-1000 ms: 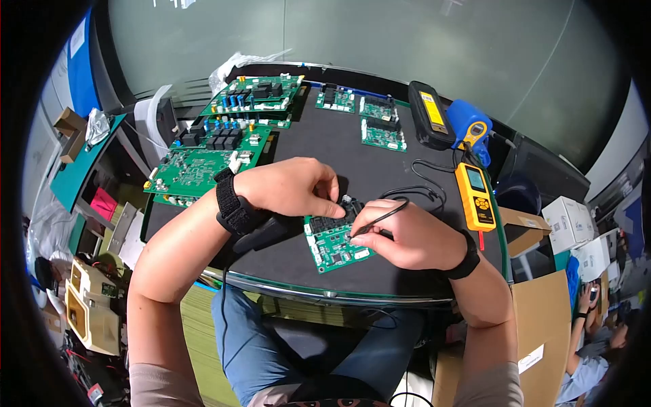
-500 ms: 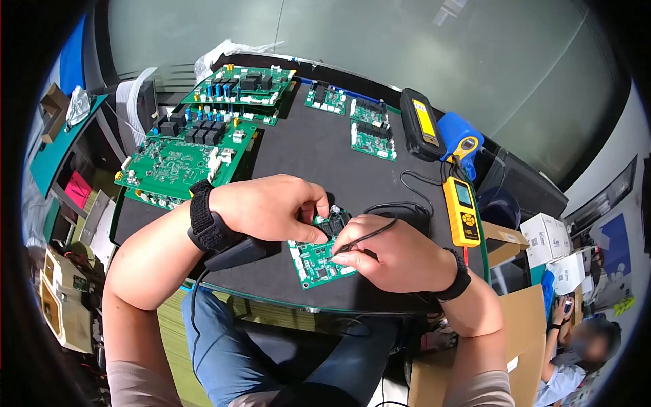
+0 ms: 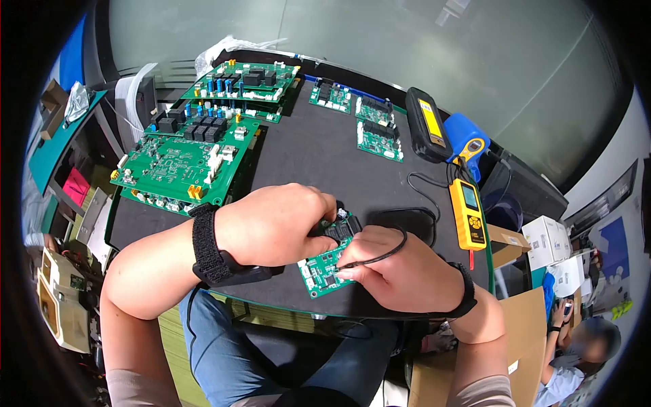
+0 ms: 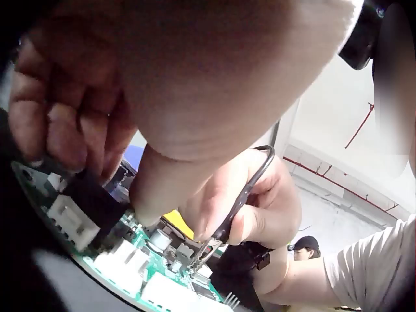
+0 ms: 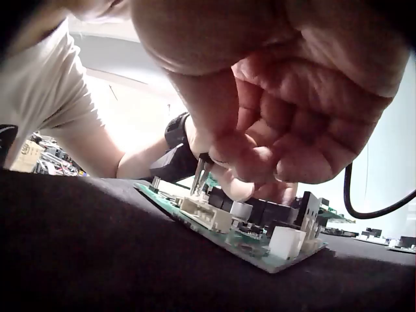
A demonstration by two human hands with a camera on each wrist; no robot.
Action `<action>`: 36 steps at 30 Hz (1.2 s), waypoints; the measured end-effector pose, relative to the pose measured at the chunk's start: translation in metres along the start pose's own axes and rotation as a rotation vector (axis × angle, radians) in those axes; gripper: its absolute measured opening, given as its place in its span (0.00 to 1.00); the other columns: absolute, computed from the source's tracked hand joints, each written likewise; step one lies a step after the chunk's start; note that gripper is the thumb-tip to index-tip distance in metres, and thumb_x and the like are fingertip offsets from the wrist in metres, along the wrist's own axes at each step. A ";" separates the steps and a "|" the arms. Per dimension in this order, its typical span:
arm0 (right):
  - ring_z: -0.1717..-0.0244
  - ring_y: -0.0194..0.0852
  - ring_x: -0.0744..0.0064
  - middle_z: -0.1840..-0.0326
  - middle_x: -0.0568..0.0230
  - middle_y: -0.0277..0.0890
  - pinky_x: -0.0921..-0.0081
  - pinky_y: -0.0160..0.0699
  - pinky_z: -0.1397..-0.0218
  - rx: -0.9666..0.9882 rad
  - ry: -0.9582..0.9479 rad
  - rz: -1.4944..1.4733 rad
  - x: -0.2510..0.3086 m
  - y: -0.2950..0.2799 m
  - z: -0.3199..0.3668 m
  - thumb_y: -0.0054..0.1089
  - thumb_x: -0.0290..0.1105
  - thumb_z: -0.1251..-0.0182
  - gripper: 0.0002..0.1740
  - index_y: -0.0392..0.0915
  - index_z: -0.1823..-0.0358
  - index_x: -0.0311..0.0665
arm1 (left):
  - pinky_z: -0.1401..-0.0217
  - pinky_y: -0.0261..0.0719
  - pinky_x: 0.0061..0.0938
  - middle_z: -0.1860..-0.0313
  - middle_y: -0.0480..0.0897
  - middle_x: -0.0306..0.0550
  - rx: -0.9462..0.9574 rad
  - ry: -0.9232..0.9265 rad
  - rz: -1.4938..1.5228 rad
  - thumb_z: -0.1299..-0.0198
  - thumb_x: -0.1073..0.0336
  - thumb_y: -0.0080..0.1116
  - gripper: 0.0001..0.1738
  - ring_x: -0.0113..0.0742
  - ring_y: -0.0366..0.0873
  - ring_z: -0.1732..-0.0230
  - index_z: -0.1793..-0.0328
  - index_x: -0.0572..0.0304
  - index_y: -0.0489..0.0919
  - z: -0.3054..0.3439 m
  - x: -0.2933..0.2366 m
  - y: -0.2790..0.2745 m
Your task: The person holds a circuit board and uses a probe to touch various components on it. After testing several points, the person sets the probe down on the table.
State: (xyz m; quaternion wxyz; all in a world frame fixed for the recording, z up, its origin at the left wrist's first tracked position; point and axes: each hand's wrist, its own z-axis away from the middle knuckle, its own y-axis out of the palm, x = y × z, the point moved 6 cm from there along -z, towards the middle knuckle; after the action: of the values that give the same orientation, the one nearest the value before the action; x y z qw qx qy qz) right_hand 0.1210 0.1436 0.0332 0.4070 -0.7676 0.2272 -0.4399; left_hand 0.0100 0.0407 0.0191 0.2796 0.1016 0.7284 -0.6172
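Observation:
A small green circuit board (image 3: 319, 275) lies on the dark mat near the table's front edge. My left hand (image 3: 278, 224) reaches over it from the left, thumb and fingers gripping about the black blocks (image 4: 94, 198) on its far part. In my right hand (image 3: 386, 268), thumb and fingertips pinch a thin two-pronged metal probe (image 5: 200, 177) on a black cable (image 3: 400, 244). Its prongs point down at the board's components, close to a white connector (image 5: 205, 216). Both hands' fingertips stand close together over the board.
A yellow handheld meter (image 3: 469, 216) lies at the right, beside a black case (image 3: 428, 125) and a blue device (image 3: 464, 139). Large green boards (image 3: 180, 163) are stacked at the left; several small boards (image 3: 380, 139) lie at the back. Another person (image 3: 576, 353) sits far right.
The head view has shifted, so the table's things sit lower and slightly left. My right hand's probe has moved a little toward the board's near edge; my left hand keeps its grip.

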 end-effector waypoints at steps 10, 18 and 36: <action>0.62 0.80 0.49 0.66 0.58 0.78 0.58 0.80 0.60 -0.015 0.110 0.008 -0.008 -0.002 0.004 0.62 0.29 0.32 0.03 0.79 0.63 0.38 | 0.57 0.83 0.42 0.65 0.86 0.60 0.046 -0.055 0.113 0.41 0.59 0.71 0.21 0.57 0.86 0.63 0.51 0.70 0.81 -0.002 0.001 -0.001; 0.62 0.81 0.49 0.67 0.56 0.79 0.58 0.80 0.60 0.009 0.179 0.030 -0.005 -0.003 0.006 0.63 0.31 0.31 0.06 0.79 0.63 0.37 | 0.64 0.82 0.39 0.71 0.86 0.57 0.008 -0.109 0.182 0.43 0.59 0.73 0.28 0.52 0.86 0.69 0.42 0.71 0.77 0.000 0.004 -0.003; 0.66 0.79 0.52 0.68 0.56 0.79 0.62 0.76 0.64 -0.025 0.226 0.093 -0.011 -0.005 0.007 0.69 0.29 0.34 0.06 0.82 0.63 0.34 | 0.66 0.81 0.40 0.76 0.83 0.56 -0.053 -0.018 0.103 0.45 0.61 0.74 0.27 0.52 0.85 0.71 0.44 0.71 0.78 0.000 0.004 -0.004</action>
State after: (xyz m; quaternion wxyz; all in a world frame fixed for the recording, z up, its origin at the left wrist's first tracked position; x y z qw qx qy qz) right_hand 0.1215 0.1577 0.0300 0.3891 -0.7068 0.3123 -0.5015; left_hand 0.0042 0.0391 0.0206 0.3202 0.1261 0.7356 -0.5835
